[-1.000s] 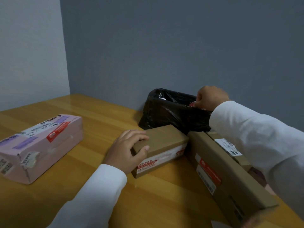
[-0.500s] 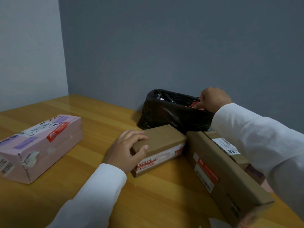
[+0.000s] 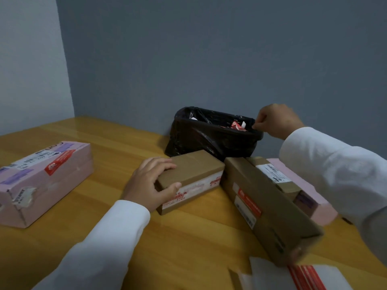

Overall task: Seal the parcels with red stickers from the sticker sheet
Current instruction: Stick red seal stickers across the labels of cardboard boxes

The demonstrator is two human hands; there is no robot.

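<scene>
1. Parcels are laid out on a wooden table point(image 3: 188, 243): a small brown parcel point(image 3: 194, 174) at centre, a long brown parcel point(image 3: 270, 208) touching its right end, and a pink parcel point(image 3: 41, 181) well apart at the left.
2. A second pink parcel point(image 3: 301, 185) is seen behind the long brown parcel, partly hidden by it.
3. The small brown parcel is held at its near-left corner by the left hand point(image 3: 150, 185); the fingers lie over the top and the thumb is pressed against the front face.
4. The right hand point(image 3: 276, 121) is held at the right rim of a bin lined with a black bag point(image 3: 209, 139); its fingers are curled, and whether anything is pinched cannot be told.
5. Red and white scraps point(image 3: 237, 124) are seen inside the bag.
6. The sticker sheet point(image 3: 301, 277), white with red strips, is lying at the near edge of the table, just beside the near end of the long brown parcel.
</scene>
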